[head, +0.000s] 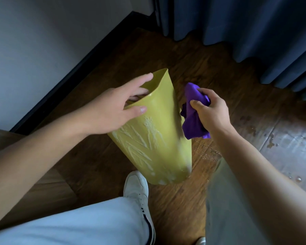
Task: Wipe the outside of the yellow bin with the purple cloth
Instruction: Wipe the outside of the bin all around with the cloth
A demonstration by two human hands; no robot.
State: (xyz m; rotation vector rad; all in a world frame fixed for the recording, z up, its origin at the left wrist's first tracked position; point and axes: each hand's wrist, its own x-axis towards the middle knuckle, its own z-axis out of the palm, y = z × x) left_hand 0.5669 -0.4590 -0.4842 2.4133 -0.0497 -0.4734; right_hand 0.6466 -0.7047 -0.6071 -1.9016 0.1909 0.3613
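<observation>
One white shoe (137, 190), left hand (111, 106) gripping one yellow bin (159, 135), right hand (212, 110) clutching one purple cloth (193, 117)

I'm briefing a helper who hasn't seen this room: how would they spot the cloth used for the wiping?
Start at the wooden floor in front of the dark blue curtains, where a tall yellow bin stands tilted. Just to its right, the right hand grips a bunched purple cloth. It is the only purple thing here.

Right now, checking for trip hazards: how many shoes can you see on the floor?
2. One white shoe sits just below the yellow bin; a second shoe barely peeks in at the bottom edge, mostly hidden.
</observation>
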